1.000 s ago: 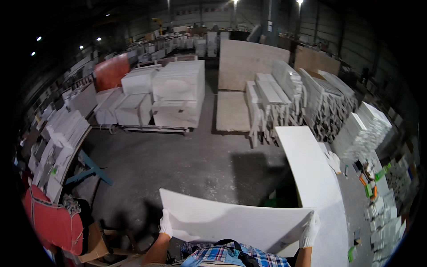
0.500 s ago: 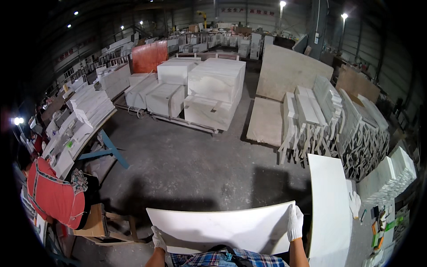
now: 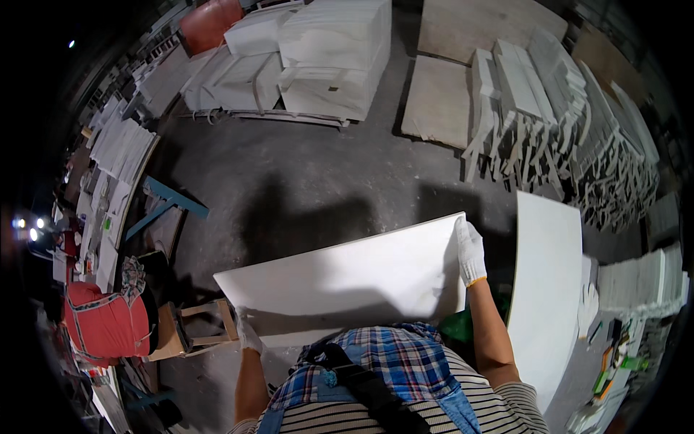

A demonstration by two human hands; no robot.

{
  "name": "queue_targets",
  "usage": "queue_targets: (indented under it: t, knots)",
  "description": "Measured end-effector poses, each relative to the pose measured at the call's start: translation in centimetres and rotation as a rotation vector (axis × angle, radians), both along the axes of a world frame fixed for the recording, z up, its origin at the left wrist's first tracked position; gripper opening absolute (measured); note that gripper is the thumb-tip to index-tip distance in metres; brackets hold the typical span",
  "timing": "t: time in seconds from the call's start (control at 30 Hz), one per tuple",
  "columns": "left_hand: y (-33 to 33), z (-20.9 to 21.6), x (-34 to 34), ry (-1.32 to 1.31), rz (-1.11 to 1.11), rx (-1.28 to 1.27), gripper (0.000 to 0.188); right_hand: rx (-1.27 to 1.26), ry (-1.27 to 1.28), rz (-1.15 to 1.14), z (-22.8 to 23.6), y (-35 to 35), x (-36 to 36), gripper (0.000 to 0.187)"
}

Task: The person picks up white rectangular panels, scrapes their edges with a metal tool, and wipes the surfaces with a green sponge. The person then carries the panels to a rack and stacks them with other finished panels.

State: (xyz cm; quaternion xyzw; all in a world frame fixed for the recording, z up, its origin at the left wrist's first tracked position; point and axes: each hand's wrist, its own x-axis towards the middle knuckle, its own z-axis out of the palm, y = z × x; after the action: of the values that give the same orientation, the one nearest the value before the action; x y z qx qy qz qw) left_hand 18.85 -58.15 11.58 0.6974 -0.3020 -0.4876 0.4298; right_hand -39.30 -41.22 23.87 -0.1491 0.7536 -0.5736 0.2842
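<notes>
A long white stone slab (image 3: pixel 347 271) stretches across in front of my body, its right end farther forward than its left. My left hand (image 3: pixel 248 333), in a white knit glove, grips the near left end; some of its fingers are hidden by the slab. At the right end my right hand (image 3: pixel 470 253), gloved too, is closed around the edge, with its thumb side near the far corner. Shadows fall across the slab's face.
To my right runs a long white panel (image 3: pixel 547 267), with a loose glove (image 3: pixel 588 309) and small tools beyond it. A wooden stool (image 3: pixel 206 329) and a person in red (image 3: pixel 108 323) are at the left. Stone blocks (image 3: pixel 329 58) and stacked slabs (image 3: pixel 517 87) stand ahead.
My view has tipped downward. The slab, held in both hands, now sits higher in the picture and slants more, its right end raised above the left.
</notes>
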Motion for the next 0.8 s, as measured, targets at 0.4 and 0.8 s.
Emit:
queue_targets:
  t: [0.4,0.8]
  knots:
    - [-10.4,-0.9,-2.2,0.165,0.235,0.047,0.063,-0.178,-0.013,0.209,-5.5,-22.1,-7.4,0.048]
    - [-33.3,2.3,-8.1,0.122,0.171,0.062,0.055,-0.049,0.003,0.113,1.6,-41.9,-9.5,0.066]
